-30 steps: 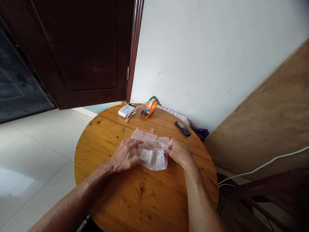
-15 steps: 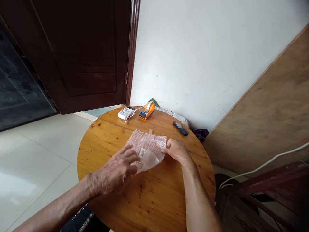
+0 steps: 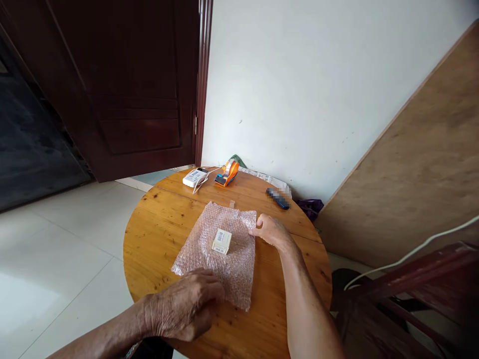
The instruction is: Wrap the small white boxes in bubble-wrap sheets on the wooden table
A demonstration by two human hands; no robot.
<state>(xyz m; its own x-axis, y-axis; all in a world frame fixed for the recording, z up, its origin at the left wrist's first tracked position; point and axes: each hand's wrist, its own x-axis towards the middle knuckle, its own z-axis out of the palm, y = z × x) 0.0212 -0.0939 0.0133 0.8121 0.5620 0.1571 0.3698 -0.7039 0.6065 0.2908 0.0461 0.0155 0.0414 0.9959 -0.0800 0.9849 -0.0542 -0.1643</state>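
Pinkish bubble wrap (image 3: 239, 279) lies spread out on the round wooden table (image 3: 149, 234). On its middle rests a small cream box (image 3: 222, 241) with a barcode label. My right hand (image 3: 272, 231) pinches the wrap's right edge near its upper corner, thumb and forefinger together. Near the wrap's lower edge is my left hand (image 3: 194, 301), its fingers curled downward; their tips are hidden, so what they hold, if anything, does not show.
Towards the back of the table are a white device (image 3: 194, 177) with a cable, an orange tape dispenser (image 3: 227, 173) and a dark, partly blurred object (image 3: 277, 198). A small clear strip (image 3: 232, 204) sits at the wrap's top edge. The wall rises behind.
The bubble wrap's lower part, folded up before, now lies flat towards me and the box is uncovered. My left hand has moved down towards me. My right hand stays at the right edge.
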